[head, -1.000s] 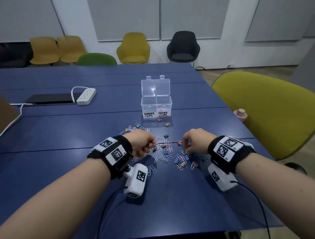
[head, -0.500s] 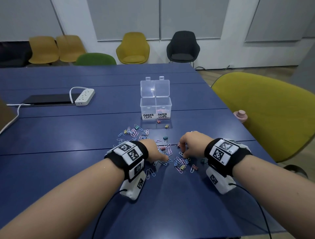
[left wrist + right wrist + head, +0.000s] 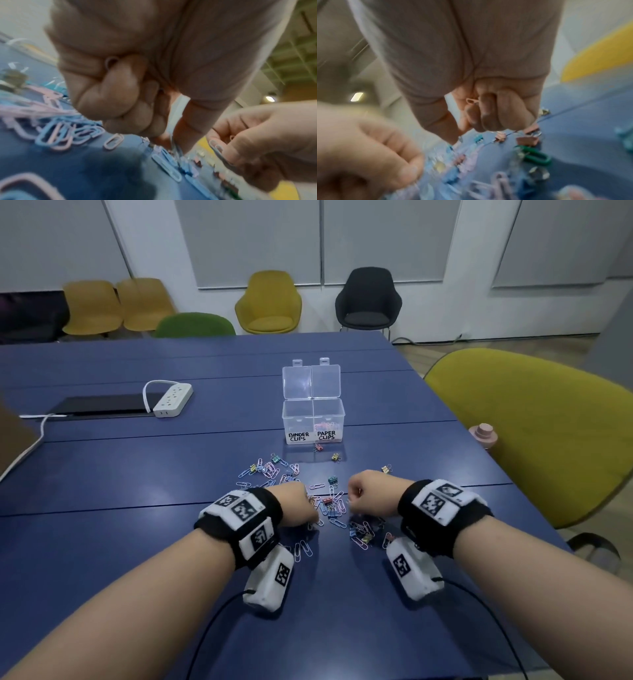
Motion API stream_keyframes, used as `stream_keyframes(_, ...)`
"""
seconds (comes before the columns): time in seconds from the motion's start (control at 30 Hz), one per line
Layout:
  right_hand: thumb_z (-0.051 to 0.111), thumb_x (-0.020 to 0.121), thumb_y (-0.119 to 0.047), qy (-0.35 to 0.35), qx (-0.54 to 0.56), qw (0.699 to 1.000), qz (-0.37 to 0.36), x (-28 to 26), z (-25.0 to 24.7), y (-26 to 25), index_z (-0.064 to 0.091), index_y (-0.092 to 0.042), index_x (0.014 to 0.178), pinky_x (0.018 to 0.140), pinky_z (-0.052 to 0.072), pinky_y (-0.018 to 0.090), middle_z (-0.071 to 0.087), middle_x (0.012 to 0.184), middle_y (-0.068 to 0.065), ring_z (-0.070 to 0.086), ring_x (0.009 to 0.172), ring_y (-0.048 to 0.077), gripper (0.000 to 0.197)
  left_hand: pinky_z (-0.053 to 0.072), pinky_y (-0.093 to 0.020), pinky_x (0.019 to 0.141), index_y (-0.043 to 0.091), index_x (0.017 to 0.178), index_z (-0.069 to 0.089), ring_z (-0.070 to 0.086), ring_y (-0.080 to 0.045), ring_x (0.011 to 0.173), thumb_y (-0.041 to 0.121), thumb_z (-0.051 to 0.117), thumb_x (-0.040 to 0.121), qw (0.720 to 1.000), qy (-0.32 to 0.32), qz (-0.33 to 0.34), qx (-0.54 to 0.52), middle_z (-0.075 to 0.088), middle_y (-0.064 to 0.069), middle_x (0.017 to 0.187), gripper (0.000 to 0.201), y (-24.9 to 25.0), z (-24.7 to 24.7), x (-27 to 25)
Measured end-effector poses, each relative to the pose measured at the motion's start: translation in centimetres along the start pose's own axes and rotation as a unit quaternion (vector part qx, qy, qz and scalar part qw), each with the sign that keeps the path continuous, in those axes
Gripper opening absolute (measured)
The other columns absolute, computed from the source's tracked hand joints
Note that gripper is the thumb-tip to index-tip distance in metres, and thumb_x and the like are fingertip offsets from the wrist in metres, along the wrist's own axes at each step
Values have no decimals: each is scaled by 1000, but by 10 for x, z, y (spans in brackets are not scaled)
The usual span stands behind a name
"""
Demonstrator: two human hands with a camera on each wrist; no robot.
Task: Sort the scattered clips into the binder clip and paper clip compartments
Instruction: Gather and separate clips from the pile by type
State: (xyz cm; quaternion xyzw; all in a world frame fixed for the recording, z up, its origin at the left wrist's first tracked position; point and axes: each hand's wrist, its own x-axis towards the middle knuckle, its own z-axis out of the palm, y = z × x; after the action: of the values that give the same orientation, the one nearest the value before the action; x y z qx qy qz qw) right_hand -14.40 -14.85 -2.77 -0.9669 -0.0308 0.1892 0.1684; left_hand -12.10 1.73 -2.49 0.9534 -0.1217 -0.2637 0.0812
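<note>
A clear two-compartment box, labelled BINDER CLIPS and PAPER CLIPS, stands open; pink paper clips lie in its right side. Pastel paper clips and small binder clips are scattered on the blue table in front of it. My left hand is down on the pile with its fingers curled. In the left wrist view a clip loop shows inside its fist, and thumb and forefinger pinch at the clips. My right hand hovers just above the pile, curled round a pink paper clip.
A white power strip and a black flat device lie at the far left. A yellow-green chair and a pink bottle top sit by the table's right edge. Wrist-camera cables trail toward me.
My left hand has come down onto the clip pile and turned palm-down. My right hand has drawn up a little off the clips and moved inward, still curled.
</note>
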Motion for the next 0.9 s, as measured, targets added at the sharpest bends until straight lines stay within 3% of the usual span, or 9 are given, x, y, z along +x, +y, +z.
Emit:
stream_keyframes(0.07, 55, 87, -11, 5, 220, 975, 23, -6, 0, 9, 46, -17, 68, 51, 38, 25, 50, 69, 6, 43, 57, 19, 21, 24, -16, 43, 15, 72, 51, 34, -16, 44, 23, 52, 87, 977, -35, -15, -210, 43, -3, 59, 17, -11, 1, -1)
stream_keyframes(0.23, 47, 88, 12, 32, 639, 768, 28, -21, 2, 31, 45, -9, 71, 40, 25, 18, 54, 58, 8, 32, 50, 12, 27, 12, -15, 33, 15, 63, 37, 27, -9, 36, 11, 34, 77, 682, -182, -36, -707, 31, 3, 52, 14, -38, 0, -7)
stream_keyframes(0.33, 44, 90, 12, 11, 683, 730, 22, -28, 0, 44, 52, -9, 89, 37, 28, 18, 51, 60, 4, 36, 48, 11, 23, 19, -14, 33, 11, 70, 42, 38, -12, 40, 7, 36, 71, 595, -175, -41, -784, 41, -2, 59, 7, -45, 0, -12)
stream_keyframes(0.4, 40, 89, 11, -1, 689, 724, 25, -32, 0, 48, 54, -8, 92, 38, 29, 18, 47, 65, 5, 41, 46, 10, 24, 21, -13, 31, 10, 69, 43, 40, -12, 40, 9, 40, 76, 621, -145, -42, -769, 46, -5, 61, 7, -44, 3, -12)
stream_keyframes(0.53, 43, 91, 1, -4, 634, 772, 44, -34, 1, 46, 48, -13, 73, 41, 24, 20, 42, 60, 1, 37, 45, 10, 23, 13, -12, 30, 16, 64, 43, 24, -4, 32, 29, 46, 97, 760, -104, -17, -641, 33, 6, 48, 35, -23, 13, -13)
stream_keyframes(0.6, 46, 93, -5, 7, 525, 849, 52, -32, 2, 43, 46, -15, 73, 40, 23, 19, 38, 57, -2, 33, 42, 9, 22, 12, -11, 34, 16, 65, 49, 19, -4, 34, 36, 48, 97, 842, -89, 26, -532, 27, 8, 47, 37, -7, 18, -16)
stream_keyframes(0.7, 56, 89, -18, 35, 147, 988, 19, -31, 2, 36, 53, -16, 79, 48, 35, 21, 46, 64, -5, 45, 57, 15, 11, 22, -15, 39, 14, 75, 65, 28, -8, 42, 36, 59, 91, 938, -56, 122, -319, 36, 5, 54, 28, 13, 20, -20)
stream_keyframes(0.77, 59, 87, -23, 46, -9, 999, -8, -31, 4, 30, 56, -19, 83, 63, 38, 24, 53, 78, -6, 51, 77, 16, 6, 33, -17, 47, 15, 89, 71, 38, -6, 50, 32, 67, 85, 967, -2, 174, -188, 45, 6, 60, 17, 24, 21, -20)
stream_keyframes(0.9, 62, 85, -21, 35, -64, 997, 9, -32, 5, 26, 64, -16, 95, 71, 38, 25, 63, 97, 0, 56, 90, 20, 12, 41, -22, 66, 24, 92, 70, 49, -12, 66, 28, 73, 78, 978, 52, 197, -49, 47, 12, 65, 14, 41, 25, -14)
